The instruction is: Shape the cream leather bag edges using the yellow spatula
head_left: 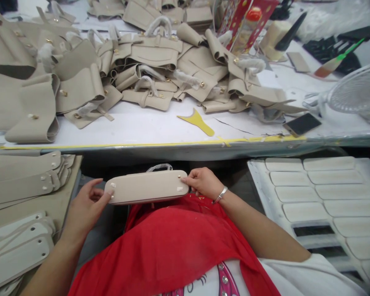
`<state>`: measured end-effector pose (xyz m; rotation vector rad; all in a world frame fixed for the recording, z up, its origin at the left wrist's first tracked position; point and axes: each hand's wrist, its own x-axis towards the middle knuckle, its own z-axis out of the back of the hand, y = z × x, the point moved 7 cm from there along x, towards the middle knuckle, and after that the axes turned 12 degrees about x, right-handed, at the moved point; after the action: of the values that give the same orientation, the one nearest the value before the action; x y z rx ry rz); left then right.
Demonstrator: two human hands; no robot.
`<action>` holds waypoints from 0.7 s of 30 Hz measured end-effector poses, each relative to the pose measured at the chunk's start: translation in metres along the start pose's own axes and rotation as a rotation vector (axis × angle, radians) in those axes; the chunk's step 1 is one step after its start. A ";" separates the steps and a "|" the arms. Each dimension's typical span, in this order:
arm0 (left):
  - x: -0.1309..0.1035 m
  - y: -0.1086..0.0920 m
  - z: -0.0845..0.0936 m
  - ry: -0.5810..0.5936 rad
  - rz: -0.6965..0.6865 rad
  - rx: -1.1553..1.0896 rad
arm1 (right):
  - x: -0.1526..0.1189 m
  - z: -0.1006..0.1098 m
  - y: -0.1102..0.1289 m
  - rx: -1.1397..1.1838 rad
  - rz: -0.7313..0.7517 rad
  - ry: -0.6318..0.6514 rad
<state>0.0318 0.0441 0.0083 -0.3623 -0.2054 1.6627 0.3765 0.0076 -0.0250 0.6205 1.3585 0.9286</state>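
A beige bag (146,187) lies across the lap with its long flat base facing up and a plastic-wrapped handle behind it. At its left end my left hand (91,201) presses the thumb near a small white tab, the other fingers loosely curled. My right hand (203,183) is closed at the right end, thumb and finger pinching the edge beside a small metal stud. Another white tab sits below that stud.
Beige bag pieces (154,53) are heaped on the white table (135,127), with a yellow tool (199,122), a phone (302,124) and a fan (357,92). Flat strips (21,185) lie at left. A rack (259,181) of oblong panels (329,178) stands at right.
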 end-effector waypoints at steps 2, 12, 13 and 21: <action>-0.001 -0.022 0.009 -0.135 -0.189 0.184 | -0.001 0.000 0.001 -0.051 0.019 -0.009; -0.040 -0.206 -0.067 0.152 -0.992 0.226 | -0.004 0.002 0.009 -0.193 0.064 -0.029; -0.039 -0.212 -0.072 0.176 -0.983 0.241 | -0.004 0.002 0.010 -0.210 0.073 -0.025; -0.037 -0.221 -0.075 0.244 -0.974 0.306 | -0.005 0.004 0.016 -0.294 0.101 0.005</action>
<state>0.2674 0.0299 0.0184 -0.1755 0.0628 0.6630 0.3777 0.0124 -0.0087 0.4638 1.1742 1.1864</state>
